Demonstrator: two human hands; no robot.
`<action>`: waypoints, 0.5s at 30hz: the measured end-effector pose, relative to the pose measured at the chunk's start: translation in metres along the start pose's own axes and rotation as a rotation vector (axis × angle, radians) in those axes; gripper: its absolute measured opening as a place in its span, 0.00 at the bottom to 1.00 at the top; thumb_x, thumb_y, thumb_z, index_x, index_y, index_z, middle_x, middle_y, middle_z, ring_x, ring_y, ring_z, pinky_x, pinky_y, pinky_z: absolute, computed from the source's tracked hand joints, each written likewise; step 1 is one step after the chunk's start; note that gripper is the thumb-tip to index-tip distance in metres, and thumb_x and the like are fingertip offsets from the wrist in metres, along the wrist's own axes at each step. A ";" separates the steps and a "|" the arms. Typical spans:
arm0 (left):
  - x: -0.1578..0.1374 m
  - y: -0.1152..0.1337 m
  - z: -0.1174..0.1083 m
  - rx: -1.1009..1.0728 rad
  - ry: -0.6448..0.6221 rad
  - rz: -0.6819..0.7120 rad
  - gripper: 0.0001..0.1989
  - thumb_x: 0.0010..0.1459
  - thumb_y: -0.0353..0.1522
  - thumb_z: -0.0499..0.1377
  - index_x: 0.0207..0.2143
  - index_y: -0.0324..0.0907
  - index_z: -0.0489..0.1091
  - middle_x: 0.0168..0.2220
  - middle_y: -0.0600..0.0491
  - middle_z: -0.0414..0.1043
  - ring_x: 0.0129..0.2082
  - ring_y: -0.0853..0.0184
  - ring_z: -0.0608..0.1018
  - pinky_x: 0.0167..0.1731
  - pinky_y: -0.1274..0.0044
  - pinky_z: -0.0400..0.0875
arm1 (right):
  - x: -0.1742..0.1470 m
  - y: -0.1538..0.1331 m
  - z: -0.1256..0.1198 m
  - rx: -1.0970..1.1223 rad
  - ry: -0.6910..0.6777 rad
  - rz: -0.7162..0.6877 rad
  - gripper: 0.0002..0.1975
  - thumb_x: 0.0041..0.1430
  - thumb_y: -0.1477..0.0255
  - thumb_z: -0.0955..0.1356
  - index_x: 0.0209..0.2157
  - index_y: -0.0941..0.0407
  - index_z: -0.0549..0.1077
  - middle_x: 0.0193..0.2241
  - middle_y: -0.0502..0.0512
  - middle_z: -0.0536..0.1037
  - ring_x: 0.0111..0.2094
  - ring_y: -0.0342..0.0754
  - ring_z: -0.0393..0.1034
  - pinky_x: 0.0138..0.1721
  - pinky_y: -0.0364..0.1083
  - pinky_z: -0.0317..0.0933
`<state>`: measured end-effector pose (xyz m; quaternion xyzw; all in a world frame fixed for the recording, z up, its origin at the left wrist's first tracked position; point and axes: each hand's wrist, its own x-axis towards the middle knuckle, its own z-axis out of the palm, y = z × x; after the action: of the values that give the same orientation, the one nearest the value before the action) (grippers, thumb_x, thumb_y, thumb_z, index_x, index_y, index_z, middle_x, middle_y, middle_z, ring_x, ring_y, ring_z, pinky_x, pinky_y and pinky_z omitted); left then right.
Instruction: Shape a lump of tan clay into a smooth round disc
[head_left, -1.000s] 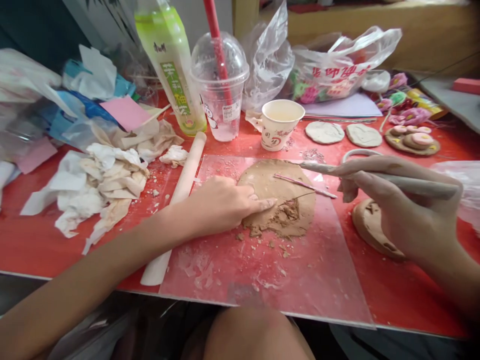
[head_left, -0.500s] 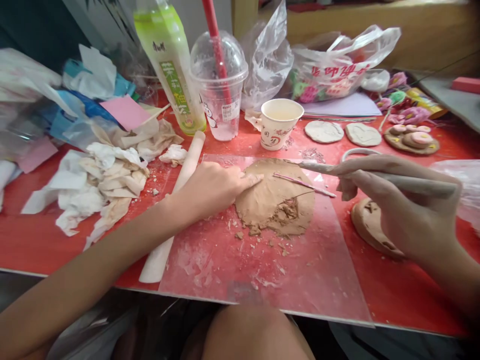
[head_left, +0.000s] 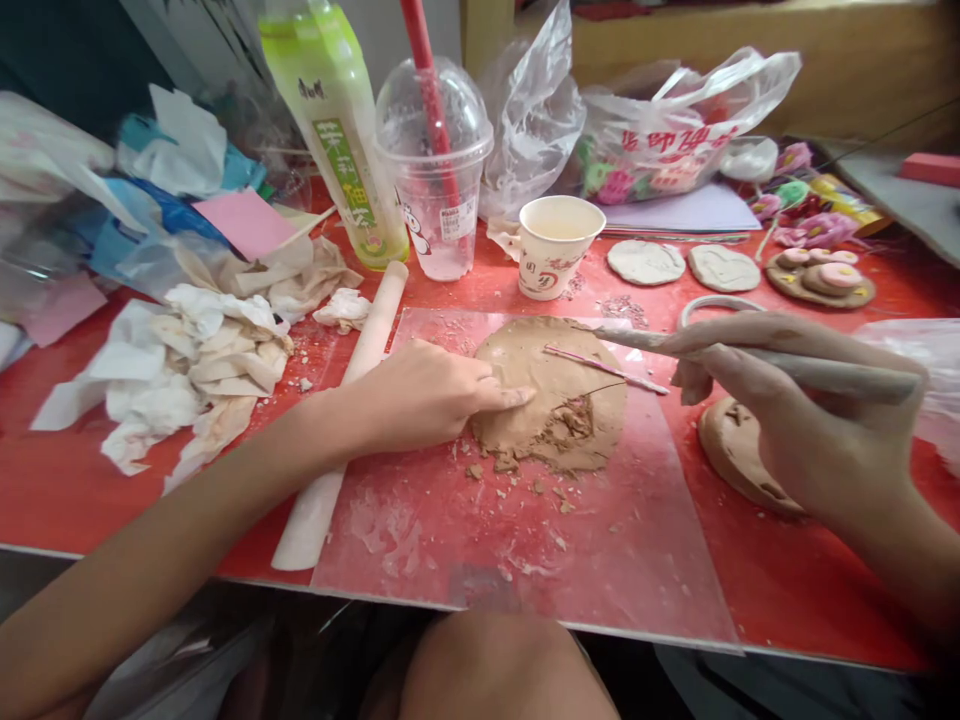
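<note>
A flat, rough-edged slab of brown clay [head_left: 510,345] lies on a clear plastic sheet [head_left: 420,540], its lower middle gouged and crumbled. My left hand [head_left: 427,395] reaches in from the left, index finger stretched onto the slab's surface, the other fingers curled and holding nothing. Held like a pen, a grey clay-smeared modelling tool [head_left: 637,338] is in my right hand [head_left: 802,400], its thin tip over the slab's upper right edge. A thin pink-striped stick [head_left: 600,368] rests across the slab. Below my right hand, a thicker clay piece [head_left: 739,460] is partly hidden.
A rolling pin [head_left: 337,430] lies left of the slab, near crumpled tissues [head_left: 217,350]. Behind stand a green-labelled bottle [head_left: 330,140], a domed plastic cup [head_left: 439,170] and a paper cup [head_left: 559,245]. Small clay discs [head_left: 646,262] and a plastic bag [head_left: 675,130] sit at back right.
My left index finger has slid slightly down and right across the slab. The right hand and its tool are almost unmoved.
</note>
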<state>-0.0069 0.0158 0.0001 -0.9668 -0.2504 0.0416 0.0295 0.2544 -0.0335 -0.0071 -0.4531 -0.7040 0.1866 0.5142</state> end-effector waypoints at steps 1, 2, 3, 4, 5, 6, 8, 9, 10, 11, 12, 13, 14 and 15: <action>-0.001 -0.002 -0.003 -0.035 -0.007 0.003 0.27 0.57 0.22 0.46 0.53 0.56 0.65 0.30 0.57 0.73 0.26 0.72 0.71 0.24 0.80 0.57 | 0.000 0.000 0.000 0.014 -0.002 -0.005 0.11 0.57 0.75 0.67 0.22 0.54 0.74 0.30 0.47 0.77 0.27 0.39 0.69 0.25 0.44 0.60; 0.000 -0.004 -0.007 -0.053 0.008 -0.028 0.28 0.56 0.21 0.46 0.53 0.57 0.65 0.31 0.57 0.73 0.27 0.72 0.72 0.25 0.80 0.57 | 0.000 0.000 0.000 0.021 -0.002 -0.006 0.10 0.57 0.75 0.67 0.22 0.54 0.74 0.31 0.47 0.77 0.27 0.39 0.69 0.25 0.44 0.61; 0.001 -0.006 -0.012 -0.057 0.040 -0.091 0.29 0.56 0.21 0.46 0.54 0.56 0.64 0.31 0.57 0.73 0.28 0.73 0.72 0.26 0.81 0.59 | 0.000 0.000 0.000 0.020 -0.002 -0.005 0.10 0.57 0.75 0.67 0.23 0.54 0.75 0.31 0.47 0.77 0.27 0.39 0.69 0.25 0.44 0.61; 0.004 -0.009 -0.016 -0.048 0.084 -0.172 0.28 0.57 0.22 0.45 0.57 0.55 0.61 0.31 0.57 0.73 0.29 0.72 0.72 0.27 0.81 0.60 | 0.000 0.000 0.000 0.015 0.001 -0.005 0.09 0.57 0.75 0.67 0.24 0.54 0.75 0.31 0.46 0.77 0.27 0.39 0.69 0.25 0.44 0.61; 0.009 -0.011 -0.021 -0.032 0.129 -0.256 0.28 0.58 0.24 0.45 0.59 0.52 0.58 0.32 0.56 0.73 0.29 0.71 0.73 0.28 0.81 0.61 | 0.000 0.000 0.000 0.005 0.004 -0.009 0.09 0.57 0.75 0.66 0.24 0.53 0.75 0.32 0.46 0.77 0.27 0.39 0.69 0.25 0.44 0.61; 0.015 -0.014 -0.026 -0.013 0.164 -0.327 0.27 0.59 0.26 0.45 0.61 0.49 0.55 0.31 0.54 0.74 0.30 0.70 0.73 0.29 0.80 0.62 | -0.001 0.000 -0.001 -0.002 0.005 -0.010 0.09 0.57 0.75 0.66 0.25 0.53 0.75 0.32 0.46 0.77 0.27 0.39 0.69 0.25 0.44 0.61; 0.029 -0.021 -0.035 0.018 0.190 -0.413 0.26 0.60 0.28 0.46 0.62 0.46 0.54 0.31 0.52 0.73 0.31 0.67 0.74 0.30 0.78 0.64 | -0.001 -0.001 -0.001 -0.014 0.006 -0.011 0.09 0.58 0.75 0.66 0.26 0.52 0.76 0.32 0.46 0.77 0.27 0.39 0.68 0.24 0.44 0.60; 0.036 -0.025 -0.039 0.025 0.194 -0.432 0.26 0.60 0.29 0.46 0.61 0.45 0.55 0.31 0.51 0.73 0.32 0.65 0.74 0.31 0.76 0.64 | -0.001 -0.001 -0.002 -0.019 0.010 -0.011 0.08 0.58 0.74 0.66 0.27 0.52 0.76 0.32 0.45 0.77 0.26 0.39 0.68 0.23 0.44 0.60; 0.043 -0.028 -0.042 0.026 0.195 -0.439 0.26 0.59 0.28 0.46 0.60 0.45 0.57 0.32 0.51 0.73 0.33 0.64 0.75 0.32 0.75 0.65 | -0.001 -0.001 -0.002 -0.025 0.012 -0.007 0.07 0.58 0.74 0.66 0.29 0.51 0.76 0.31 0.45 0.77 0.25 0.39 0.67 0.23 0.44 0.59; 0.049 -0.031 -0.045 0.019 0.189 -0.439 0.26 0.58 0.28 0.46 0.59 0.46 0.59 0.33 0.51 0.73 0.34 0.63 0.75 0.33 0.74 0.65 | -0.002 -0.001 -0.002 -0.028 0.015 -0.003 0.07 0.58 0.74 0.67 0.30 0.51 0.76 0.29 0.45 0.76 0.25 0.39 0.67 0.22 0.44 0.59; 0.054 -0.034 -0.047 0.008 0.177 -0.435 0.25 0.57 0.27 0.46 0.58 0.46 0.61 0.34 0.51 0.74 0.35 0.63 0.75 0.34 0.74 0.65 | -0.002 -0.002 -0.003 -0.032 0.016 0.003 0.06 0.58 0.74 0.67 0.32 0.50 0.77 0.28 0.44 0.76 0.24 0.38 0.67 0.22 0.44 0.59; 0.059 -0.037 -0.049 -0.005 0.165 -0.431 0.25 0.56 0.27 0.46 0.57 0.46 0.62 0.34 0.51 0.74 0.36 0.63 0.75 0.34 0.74 0.65 | -0.002 -0.002 -0.003 -0.035 0.014 0.007 0.06 0.58 0.73 0.67 0.32 0.50 0.77 0.27 0.44 0.75 0.24 0.38 0.66 0.21 0.44 0.58; 0.063 -0.039 -0.050 -0.017 0.155 -0.423 0.25 0.56 0.27 0.46 0.56 0.46 0.63 0.35 0.51 0.74 0.36 0.63 0.75 0.34 0.74 0.65 | -0.002 -0.002 -0.003 -0.036 0.008 0.011 0.06 0.58 0.73 0.67 0.33 0.50 0.76 0.27 0.44 0.75 0.23 0.38 0.66 0.21 0.43 0.58; 0.066 -0.041 -0.051 -0.026 0.152 -0.417 0.25 0.55 0.27 0.47 0.56 0.46 0.64 0.35 0.51 0.74 0.36 0.64 0.76 0.34 0.74 0.65 | -0.002 -0.003 -0.004 -0.038 0.003 0.010 0.06 0.58 0.74 0.67 0.33 0.50 0.76 0.27 0.44 0.75 0.23 0.38 0.66 0.21 0.43 0.58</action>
<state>0.0362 0.0818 0.0494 -0.8948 -0.4423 -0.0417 0.0437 0.2565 -0.0374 -0.0051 -0.4667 -0.7041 0.1751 0.5057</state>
